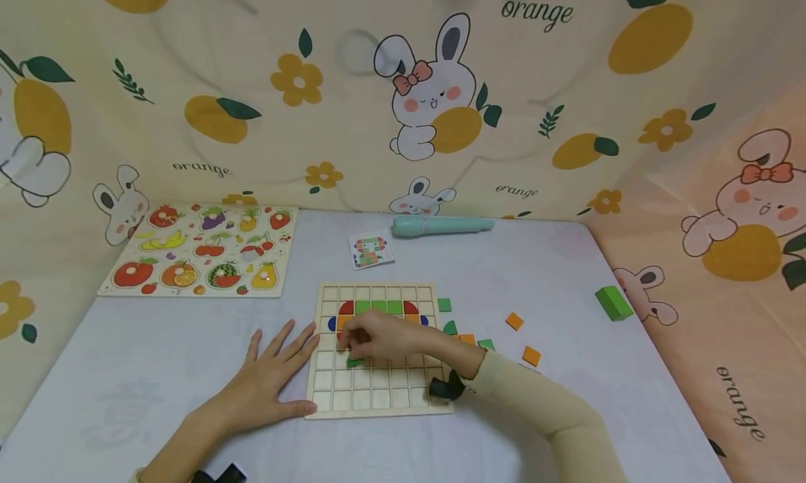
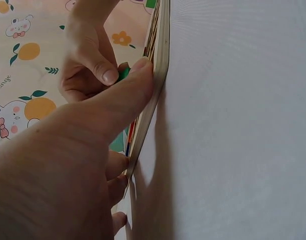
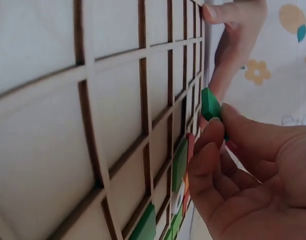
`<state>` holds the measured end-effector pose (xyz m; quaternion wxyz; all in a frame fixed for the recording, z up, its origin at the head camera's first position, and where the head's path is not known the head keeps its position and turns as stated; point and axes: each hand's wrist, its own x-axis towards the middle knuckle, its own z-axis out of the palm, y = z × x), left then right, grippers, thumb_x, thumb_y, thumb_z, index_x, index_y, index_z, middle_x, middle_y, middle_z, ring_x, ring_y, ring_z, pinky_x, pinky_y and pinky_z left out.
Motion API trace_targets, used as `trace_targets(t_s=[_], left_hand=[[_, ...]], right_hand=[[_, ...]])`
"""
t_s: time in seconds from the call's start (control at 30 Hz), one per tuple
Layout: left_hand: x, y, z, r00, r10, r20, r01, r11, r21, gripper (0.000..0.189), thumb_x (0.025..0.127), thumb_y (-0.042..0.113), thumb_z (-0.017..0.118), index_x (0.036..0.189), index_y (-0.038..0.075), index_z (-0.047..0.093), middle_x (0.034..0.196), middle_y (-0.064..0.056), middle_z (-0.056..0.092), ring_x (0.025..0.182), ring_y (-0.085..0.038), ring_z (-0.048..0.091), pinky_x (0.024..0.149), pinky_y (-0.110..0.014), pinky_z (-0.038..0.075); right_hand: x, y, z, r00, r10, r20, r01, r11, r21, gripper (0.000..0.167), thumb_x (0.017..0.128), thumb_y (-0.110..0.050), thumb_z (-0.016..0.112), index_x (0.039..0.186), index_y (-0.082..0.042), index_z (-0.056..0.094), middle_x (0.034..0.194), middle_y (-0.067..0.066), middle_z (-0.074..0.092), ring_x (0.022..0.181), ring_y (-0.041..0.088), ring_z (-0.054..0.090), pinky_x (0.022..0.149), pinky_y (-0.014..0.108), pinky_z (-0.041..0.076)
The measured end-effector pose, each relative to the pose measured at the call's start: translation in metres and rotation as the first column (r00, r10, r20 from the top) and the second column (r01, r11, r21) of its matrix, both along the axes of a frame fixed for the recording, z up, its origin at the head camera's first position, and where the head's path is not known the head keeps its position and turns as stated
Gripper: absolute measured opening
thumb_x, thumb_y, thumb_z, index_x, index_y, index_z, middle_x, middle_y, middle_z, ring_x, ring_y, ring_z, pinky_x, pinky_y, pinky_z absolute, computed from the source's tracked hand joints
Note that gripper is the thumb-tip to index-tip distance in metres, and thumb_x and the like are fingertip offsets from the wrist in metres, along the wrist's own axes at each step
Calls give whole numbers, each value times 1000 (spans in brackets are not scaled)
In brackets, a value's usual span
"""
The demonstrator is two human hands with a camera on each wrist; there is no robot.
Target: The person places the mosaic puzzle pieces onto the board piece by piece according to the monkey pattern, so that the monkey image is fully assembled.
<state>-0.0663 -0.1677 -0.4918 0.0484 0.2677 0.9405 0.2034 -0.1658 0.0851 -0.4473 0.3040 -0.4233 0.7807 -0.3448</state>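
Observation:
A square wooden grid board point(image 1: 343, 399) lies on the table, with red, green, orange and blue pieces set in its upper cells. My left hand point(image 1: 267, 385) rests along the board's left edge, fingers spread and straight, thumb at the lower left corner. Above the board, my right hand point(image 1: 384, 334) pinches a small green tile point(image 3: 210, 104) between thumb and fingertips. In the left wrist view, that tile point(image 2: 123, 74) shows just past the left thumb. The right hand and forearm hide part of the pieces in the head view.
Loose green and orange tiles point(image 1: 514, 320) lie right of the board. A small pattern card point(image 1: 371, 250) and a teal pen-shaped object point(image 1: 441, 226) lie behind it. At the back left is a fruit puzzle board point(image 1: 182, 255); a green block point(image 1: 613, 303) sits near the right edge.

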Motion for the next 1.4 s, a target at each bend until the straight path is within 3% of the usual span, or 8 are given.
trace_targets(t_s=[0.17, 0.4, 0.6, 0.8, 1.0, 1.2, 1.4], left_hand=[[0, 0, 1, 1000, 1, 5, -1, 1000, 2, 103, 81, 76, 59, 156, 11, 33, 165, -4, 21, 151, -40, 10, 108, -75, 0], [0, 0, 2, 1000, -1, 13, 0, 1000, 10, 102, 81, 75, 60, 156, 12, 33, 165, -5, 21, 151, -41, 10, 108, -75, -1], [0, 0, 1, 1000, -2, 3, 2, 1000, 8, 102, 81, 75, 60, 157, 12, 33, 165, -4, 21, 151, -39, 10, 108, -74, 0], [0, -1, -2, 1000, -7, -18, 7, 1000, 12, 101, 82, 74, 60, 157, 12, 33, 165, -4, 22, 151, -39, 11, 108, -74, 1], [-1, -2, -1, 1000, -8, -29, 8, 1000, 4, 101, 82, 74, 60, 157, 13, 32, 165, -4, 21, 151, -40, 11, 108, -74, 2], [0, -3, 0, 1000, -13, -25, 13, 1000, 18, 100, 82, 73, 61, 157, 12, 32, 165, -5, 22, 150, -41, 11, 107, -75, 2], [0, -1, 0, 1000, -9, -20, 9, 1000, 20, 101, 82, 73, 60, 157, 11, 33, 165, -5, 22, 150, -40, 11, 108, -75, 1]], right_hand=[[3, -9, -3, 995, -18, -100, 19, 1000, 15, 6, 90, -2, 72, 89, -8, 72, 85, -6, 67, 75, 1, 56, 70, 14, 50], [8, -18, 1, 963, 28, -267, -8, 997, 75, 11, 91, 0, 70, 95, -7, 77, 91, -5, 69, 84, -1, 58, 76, 9, 47], [15, -21, 2, 946, 13, -325, 19, 995, 96, 10, 90, 1, 71, 95, -5, 77, 93, -1, 71, 86, 2, 60, 79, 11, 46], [21, -22, 1, 900, 25, -434, 41, 989, 142, 7, 91, -6, 73, 93, -9, 78, 92, -3, 66, 84, 3, 58, 76, 10, 45], [24, -25, 1, 857, 97, -506, -4, 983, 181, 9, 92, -8, 72, 96, -10, 80, 91, -3, 62, 81, 2, 57, 73, 8, 43], [24, -22, 1, 845, 90, -528, -25, 991, 128, 8, 91, -8, 73, 95, -10, 79, 90, -4, 62, 81, 2, 58, 73, 7, 43], [22, 7, 15, 875, -45, -482, 65, 998, 25, 6, 90, -4, 73, 94, -8, 76, 88, -2, 61, 75, 8, 57, 67, 13, 45]])
